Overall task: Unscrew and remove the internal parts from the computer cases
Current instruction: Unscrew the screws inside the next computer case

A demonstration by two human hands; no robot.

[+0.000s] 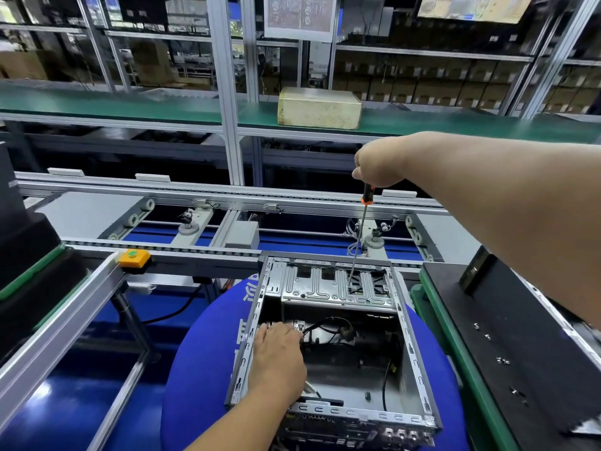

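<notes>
At the far edge of the open grey metal computer case [328, 336], the right hand [379, 166] clenches the orange-and-black screwdriver [359, 237]; keep it straight on the screw, while the left hand [276, 351] rests flat inside.

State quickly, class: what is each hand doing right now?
Left hand: open, fingers resting inside the computer case.
Right hand: closed around the screwdriver, tip on the metal bracket.

The right hand [380, 164] covers the top of the screwdriver [359, 236] handle, and the tip is too small to tell whether it sits in a screw. The left hand [276, 356] hides the parts beneath it inside the computer case [328, 336]. The case's rear ports at the lower edge are blurred. The black panel [520, 336] runs off the right edge; its small screws are indistinct. The sheet [300, 14] at the top is unreadable.
</notes>
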